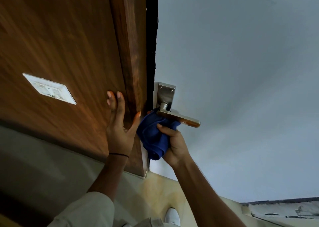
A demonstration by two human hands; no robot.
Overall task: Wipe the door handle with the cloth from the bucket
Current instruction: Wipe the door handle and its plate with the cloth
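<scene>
A silver lever door handle [183,118] on a metal backplate [166,95] sticks out from a pale grey-white door [241,88]. A bunched blue cloth [153,137] is pressed against the underside and base of the lever. My right hand [174,144] is closed around the cloth just below the handle. My left hand [120,123] lies flat with fingers spread on the brown wooden panel [60,45] beside the door's edge, thumb near the cloth. The bucket is not in view.
A white switch plate [49,88] is set in the wooden panel to the left. Beige floor tiles [164,192] lie below, with a white shoe [172,216] at the bottom. A dark gap [151,37] runs between panel and door.
</scene>
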